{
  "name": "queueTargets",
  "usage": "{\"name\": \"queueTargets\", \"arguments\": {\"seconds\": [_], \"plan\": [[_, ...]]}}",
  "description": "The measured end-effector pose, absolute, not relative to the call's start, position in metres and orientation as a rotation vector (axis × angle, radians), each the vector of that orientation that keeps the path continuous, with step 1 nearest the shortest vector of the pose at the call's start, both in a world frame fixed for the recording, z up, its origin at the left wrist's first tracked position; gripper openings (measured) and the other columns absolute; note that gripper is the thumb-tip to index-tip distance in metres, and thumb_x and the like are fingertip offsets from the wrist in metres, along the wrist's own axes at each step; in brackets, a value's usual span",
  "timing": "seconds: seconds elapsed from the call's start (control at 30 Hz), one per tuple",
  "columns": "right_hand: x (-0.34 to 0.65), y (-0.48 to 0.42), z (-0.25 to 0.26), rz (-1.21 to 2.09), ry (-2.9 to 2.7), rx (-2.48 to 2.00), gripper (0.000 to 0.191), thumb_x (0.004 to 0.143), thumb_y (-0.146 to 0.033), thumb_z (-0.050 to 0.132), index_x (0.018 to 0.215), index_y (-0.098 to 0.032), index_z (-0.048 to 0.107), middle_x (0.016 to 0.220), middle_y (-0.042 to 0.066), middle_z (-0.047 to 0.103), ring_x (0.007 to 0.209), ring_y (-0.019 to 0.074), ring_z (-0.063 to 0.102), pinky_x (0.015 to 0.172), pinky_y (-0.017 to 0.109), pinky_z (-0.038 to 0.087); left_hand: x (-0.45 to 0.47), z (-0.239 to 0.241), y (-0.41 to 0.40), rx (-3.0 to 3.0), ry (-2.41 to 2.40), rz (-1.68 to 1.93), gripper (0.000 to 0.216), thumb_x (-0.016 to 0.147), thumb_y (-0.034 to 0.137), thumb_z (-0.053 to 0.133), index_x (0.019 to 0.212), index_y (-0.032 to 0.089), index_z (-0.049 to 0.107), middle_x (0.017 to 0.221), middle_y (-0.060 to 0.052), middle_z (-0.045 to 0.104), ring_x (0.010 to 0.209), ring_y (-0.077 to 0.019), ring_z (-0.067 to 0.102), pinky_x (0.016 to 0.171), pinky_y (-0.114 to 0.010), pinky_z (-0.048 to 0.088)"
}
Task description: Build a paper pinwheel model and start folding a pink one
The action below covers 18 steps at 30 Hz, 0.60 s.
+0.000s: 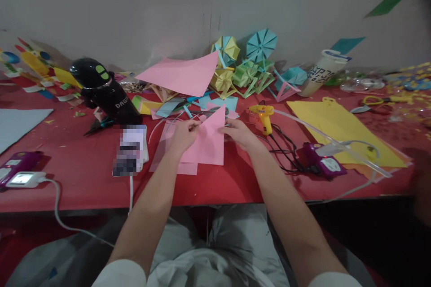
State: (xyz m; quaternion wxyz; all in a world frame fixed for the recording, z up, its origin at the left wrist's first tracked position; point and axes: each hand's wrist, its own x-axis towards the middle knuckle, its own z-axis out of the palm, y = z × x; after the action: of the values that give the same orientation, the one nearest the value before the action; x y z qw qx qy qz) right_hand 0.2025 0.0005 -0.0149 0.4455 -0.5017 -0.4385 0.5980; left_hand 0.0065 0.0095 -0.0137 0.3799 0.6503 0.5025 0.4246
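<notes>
L hand & R hand pinching pink sheet, glue gun near

Pink sheet is btwn the two hands, over loose pink paper on the desk. L hand grips its slanted edge, thumb to fingertips; R hand pinches its straight edge, fingers half curled.

Risks, my read: uneven pull btwn hands could skew or crease the sheet, as thin paper has little stiffness. Same-colour paper beneath could get picked up w/ it, edges being hard to tell apart. Glue gun sits just right of R hand, small light glowing, so prob. powered; a sideways elbow or a tug on its black cord might drag it, & a hot tip could burn skin or mark paper.

Materials: sheet is matte, flat, w/ a sharp pointed corner standing above the hands. Gun is hard yellow plastic; a long translucent rod runs from its back, farther right of R hand. Beyond both hands, pleated paper wheel, crisp radial folds. Left of L hand: phone, & past it a glossy, rounded black bottle. Desk cover: red, smooth, some sheen.
</notes>
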Motion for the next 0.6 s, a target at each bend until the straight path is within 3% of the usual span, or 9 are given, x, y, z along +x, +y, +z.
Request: {"name": "queueTargets", "arguments": {"seconds": [0.1,0.17,0.27,0.4,0.6], "plan": [[0.203,0.001,-0.017,1.324,-1.111,-1.209,0.042,0.058,-0.033,0.081,0.094,-0.02,0.064,0.079,0.001,0.07,0.067,0.0152,0.064,0.06,0.028,0.052,0.0,-0.014,0.009,1.844,1.194,0.904,0.013,0.077,0.019,0.058,0.069,0.018,0.069,0.07,-0.002,0.067,0.069,-0.0161,0.06,0.066,-0.026,0.044],[0.204,0.002,-0.02,1.209,-1.175,-1.205,0.043,0.059,-0.035,0.081,0.096,-0.019,0.065,0.074,0.0,0.068,0.066,0.0137,0.062,0.063,0.028,0.051,-0.003,-0.015,0.009,1.925,1.192,0.769,0.014,0.078,0.019,0.056,0.072,0.019,0.069,0.075,-0.003,0.069,0.072,-0.0172,0.062,0.067,-0.027,0.045],[0.207,0.006,-0.025,1.086,-1.329,-1.261,0.031,0.063,-0.035,0.078,0.086,-0.017,0.069,0.069,0.001,0.067,0.064,0.0142,0.061,0.065,0.03,0.05,-0.005,-0.015,0.009,2.059,1.386,0.67,0.016,0.08,0.02,0.055,0.078,0.021,0.07,0.084,-0.004,0.072,0.079,-0.0201,0.063,0.073,-0.032,0.045],[0.208,0.007,-0.028,0.815,-1.574,-1.289,0.013,0.072,-0.029,0.071,0.08,-0.019,0.072,0.085,0.005,0.073,0.077,0.0183,0.067,0.073,0.032,0.051,-0.001,-0.009,0.005,2.271,1.538,0.58,0.018,0.084,0.02,0.051,0.081,0.023,0.069,0.088,-0.004,0.073,0.086,-0.0234,0.062,0.079,-0.037,0.042],[0.211,0.001,-0.022,0.481,-1.977,-1.511,0.016,0.079,-0.021,0.066,0.09,-0.025,0.077,0.09,0.004,0.076,0.089,0.0235,0.066,0.079,0.036,0.048,0.006,-0.005,0.001,2.385,1.552,0.521,0.019,0.084,0.012,0.045,0.08,0.021,0.062,0.091,-0.004,0.07,0.091,-0.0234,0.06,0.081,-0.038,0.038]]}}
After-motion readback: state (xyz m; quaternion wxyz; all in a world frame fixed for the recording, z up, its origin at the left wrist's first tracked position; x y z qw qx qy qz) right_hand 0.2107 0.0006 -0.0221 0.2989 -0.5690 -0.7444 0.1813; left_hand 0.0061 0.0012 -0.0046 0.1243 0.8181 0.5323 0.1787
